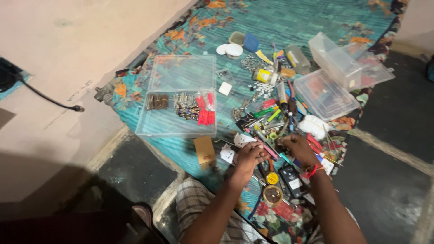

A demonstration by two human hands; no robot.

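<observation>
Both hands in tool pile point(275, 131): left hand point(247, 158), right hand point(298, 148); finger grip unclear.

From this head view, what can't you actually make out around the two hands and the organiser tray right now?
Head view only:
- Left hand: fingers curled; whether they grip anything is hidden.
- Right hand: what its fingertips touch is lost in the heap of small tools.
- Metal parts in the clear organiser tray: too small to identify.
- Stacked clear boxes: contents blurred behind plastic.
- Black cable: cut off at left edge.
</observation>
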